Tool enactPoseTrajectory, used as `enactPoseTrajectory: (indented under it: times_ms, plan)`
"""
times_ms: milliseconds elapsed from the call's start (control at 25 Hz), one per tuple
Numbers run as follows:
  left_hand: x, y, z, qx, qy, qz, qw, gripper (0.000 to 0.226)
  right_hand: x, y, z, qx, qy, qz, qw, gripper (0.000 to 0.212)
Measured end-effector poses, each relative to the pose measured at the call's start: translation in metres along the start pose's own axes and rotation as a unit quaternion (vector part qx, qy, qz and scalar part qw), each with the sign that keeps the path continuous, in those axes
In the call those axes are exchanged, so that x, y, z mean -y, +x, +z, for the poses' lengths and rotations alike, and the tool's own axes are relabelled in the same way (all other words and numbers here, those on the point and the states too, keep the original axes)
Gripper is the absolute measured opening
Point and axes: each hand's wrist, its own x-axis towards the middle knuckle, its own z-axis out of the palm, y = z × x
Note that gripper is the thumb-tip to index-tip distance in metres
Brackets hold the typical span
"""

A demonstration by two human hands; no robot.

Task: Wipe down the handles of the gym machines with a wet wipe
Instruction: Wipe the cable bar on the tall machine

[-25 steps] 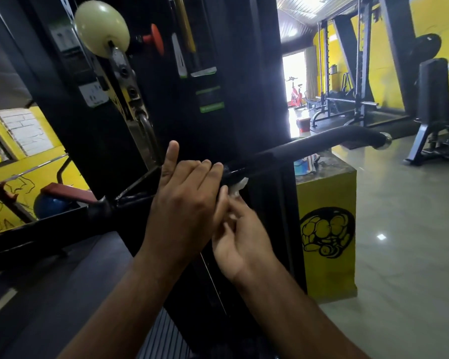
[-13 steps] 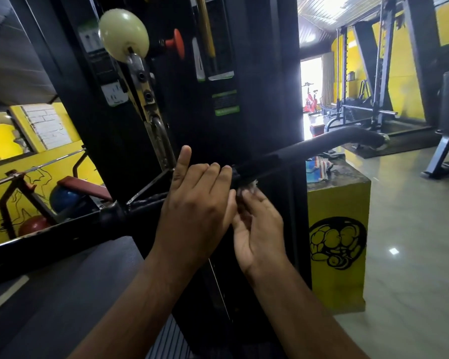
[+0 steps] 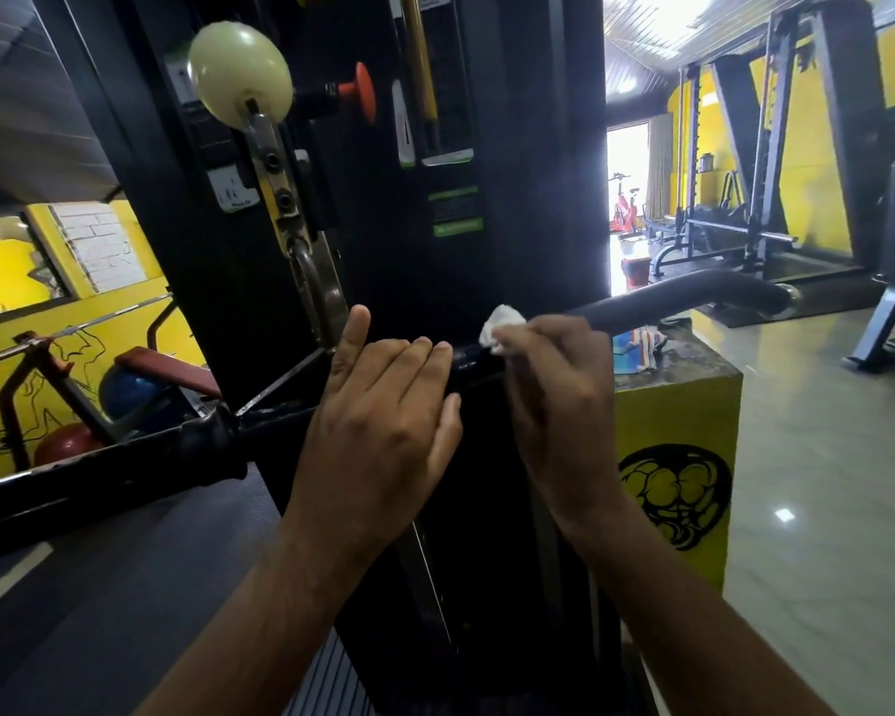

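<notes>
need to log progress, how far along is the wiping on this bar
Early on. No part looks visibly wiped. In hand: the right hand holds the wet wipe against the bar near its middle while the left hand grips it. To do: the right grip out to its end, and the left grip.

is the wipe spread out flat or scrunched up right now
Scrunched up: the wet wipe is a crumpled white wad pinched in the right hand on the black bar.
</notes>
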Motion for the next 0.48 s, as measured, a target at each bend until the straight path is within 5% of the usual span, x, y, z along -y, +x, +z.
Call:
enactPoseTrajectory:
  times_ms: [160,280,480]
  plan:
    - [0.003,-0.002,0.0,0.003,-0.005,0.001,1.0,0.035,-0.003,0.025,-0.016,0.148,-0.04,-0.103,0.983,0.028]
    - [0.005,-0.003,-0.002,0.005,-0.001,-0.004,1.0,0.035,-0.014,0.047,-0.024,0.16,-0.048,-0.026,0.986,0.021]
    - [-0.001,-0.001,-0.003,-0.003,-0.002,-0.005,1.0,0.033,-0.016,0.079,-0.031,0.359,-0.082,-0.087,0.926,0.043]
